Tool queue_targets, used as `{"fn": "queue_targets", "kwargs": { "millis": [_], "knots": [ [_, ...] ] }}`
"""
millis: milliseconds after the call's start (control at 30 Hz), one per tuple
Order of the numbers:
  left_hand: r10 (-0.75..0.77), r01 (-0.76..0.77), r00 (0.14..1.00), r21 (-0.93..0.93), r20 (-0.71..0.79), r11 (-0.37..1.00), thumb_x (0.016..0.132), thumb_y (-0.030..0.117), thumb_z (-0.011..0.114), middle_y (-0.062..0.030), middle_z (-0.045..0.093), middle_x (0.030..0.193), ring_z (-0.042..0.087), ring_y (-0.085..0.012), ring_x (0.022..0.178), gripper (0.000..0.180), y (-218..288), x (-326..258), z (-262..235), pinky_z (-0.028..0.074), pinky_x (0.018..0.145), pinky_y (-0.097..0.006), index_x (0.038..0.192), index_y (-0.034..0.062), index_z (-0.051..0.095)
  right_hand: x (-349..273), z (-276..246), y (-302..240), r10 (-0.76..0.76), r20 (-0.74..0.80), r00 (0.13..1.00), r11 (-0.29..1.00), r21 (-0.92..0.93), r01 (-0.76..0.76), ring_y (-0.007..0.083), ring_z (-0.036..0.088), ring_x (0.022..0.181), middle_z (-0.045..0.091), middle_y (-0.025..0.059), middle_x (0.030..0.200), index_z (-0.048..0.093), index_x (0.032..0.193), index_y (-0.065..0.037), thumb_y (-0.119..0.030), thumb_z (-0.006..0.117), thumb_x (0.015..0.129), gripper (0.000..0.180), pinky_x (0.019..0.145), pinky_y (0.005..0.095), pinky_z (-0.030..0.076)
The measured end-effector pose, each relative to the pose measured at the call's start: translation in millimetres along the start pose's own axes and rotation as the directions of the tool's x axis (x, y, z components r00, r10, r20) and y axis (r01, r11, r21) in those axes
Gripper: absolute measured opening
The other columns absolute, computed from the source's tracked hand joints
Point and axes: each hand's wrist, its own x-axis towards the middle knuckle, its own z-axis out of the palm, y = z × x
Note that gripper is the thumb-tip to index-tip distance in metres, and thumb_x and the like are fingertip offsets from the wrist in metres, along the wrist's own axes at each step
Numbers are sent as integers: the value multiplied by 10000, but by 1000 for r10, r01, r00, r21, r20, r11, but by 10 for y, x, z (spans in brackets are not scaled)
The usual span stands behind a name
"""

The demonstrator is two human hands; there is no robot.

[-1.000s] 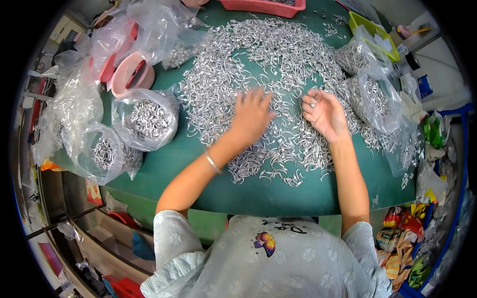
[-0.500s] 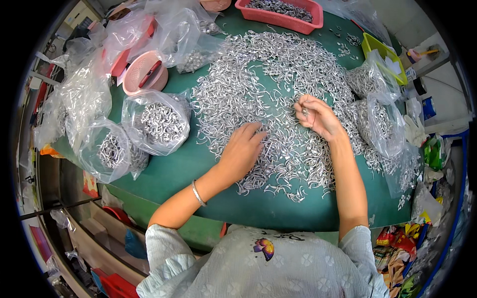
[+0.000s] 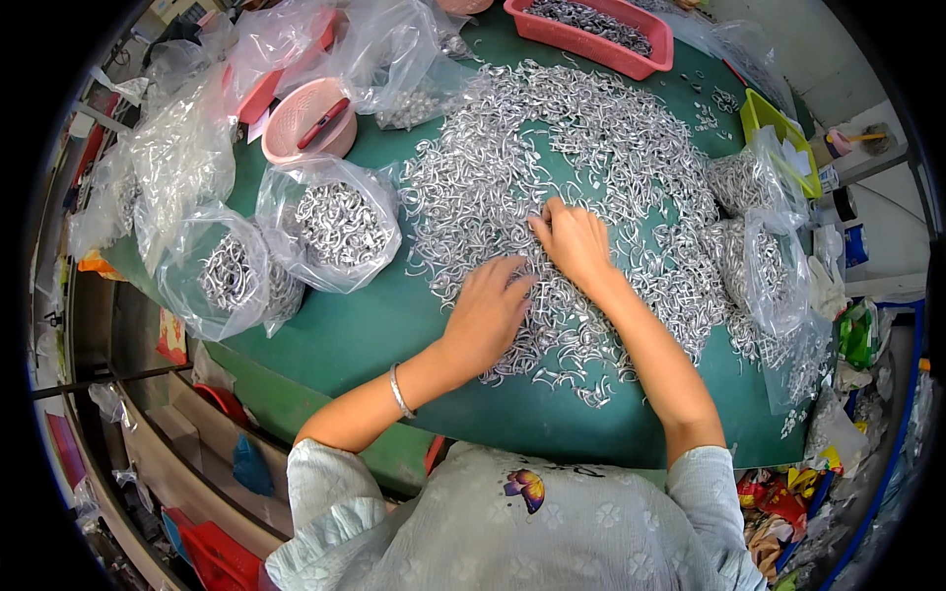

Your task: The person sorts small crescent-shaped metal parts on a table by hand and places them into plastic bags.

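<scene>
A broad heap of small curved silvery metal pieces (image 3: 621,148) lies spread over the green table. My left hand (image 3: 488,310) rests on the near-left part of this heap, fingers slightly bent and thumb apart, with nothing visible in it. Just beyond and to its right, my right hand (image 3: 575,244) reaches down into the pieces. Its fingers are curled in, and their tips and anything between them are hidden. Two clear plastic bags of the same kind of pieces stand to the left: a nearer bag (image 3: 232,276) and a fuller bag (image 3: 340,227).
A pink round basket (image 3: 286,123) holds a red-handled tool (image 3: 323,125). At the back stands a pink rectangular basket (image 3: 650,61) of metal pieces. On the right are a yellow-green basket (image 3: 757,110) and filled clear bags (image 3: 774,266). The green table (image 3: 552,433) has its front edge near my body.
My right hand has come down and left from a raised, palm-turned pose into the heap, beside my left hand. The left hand stays nearly in place. The whole view has shifted slightly.
</scene>
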Motion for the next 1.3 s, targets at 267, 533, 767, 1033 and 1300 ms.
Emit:
{"fn": "queue_targets", "kwargs": {
  "millis": [267, 533, 767, 1033, 1300],
  "knots": [
    [45, -29, 995, 169, -94, 985, 813, 45, 647, -73, 592, 1002, 557, -276, 967, 247, -335, 233, 56, 389, 826, -388, 1058, 75, 645, -42, -47, 392, 45, -160, 986, 895, 445, 31, 331, 626, 618, 654, 192, 699, 690, 827, -22, -309, 687, 856, 289, 608, 400, 481],
    [20, -37, 999, 437, 43, 899, 785, 108, 666, -83, 584, 898, 568, -261, 908, 137, -244, 479, 133, 396, 773, -390, 906, 60, 623, -25, -53, 96, 21, 32, 999, 999, 28, -22, 386, 651, 725, 663, 196, 737, 625, 845, -39, -268, 694, 849, 239, 639, 465, 497],
    [44, -24, 994, 185, -103, 983, 776, 58, 662, -115, 581, 863, 591, -312, 843, 140, -315, 523, 134, 441, 722, -434, 897, 33, 598, 52, -418, 429, -155, 475, 866, -211, 841, -499, 137, 539, 700, 625, 94, 932, 580, 1085, 17, -120, 545, 972, 181, 551, 219, 434],
    [-488, 305, 860, -916, 148, 260, 910, 30, 608, -124, 668, 1013, 658, -162, 856, 195, -335, 366, -65, 541, 788, -299, 1093, -30, 580, 1494, -713, -1329, -436, 252, 864, -65, 949, -309, 154, 563, 800, 608, 96, 1027, 550, 1199, 63, -80, 540, 953, 284, 649, 269, 461],
    [-458, -25, 842, -867, -286, 497, 915, 50, 609, -101, 660, 1000, 656, -173, 871, 209, -90, 768, -1331, 557, 775, -305, 1106, -31, 582, 2222, -443, -1500, -444, -101, 891, 893, -138, 429, 354, 587, 1091, 630, 227, 1096, 675, 1024, 7, 4, 538, 819, 247, 929, 447, 474]
  ]
}}
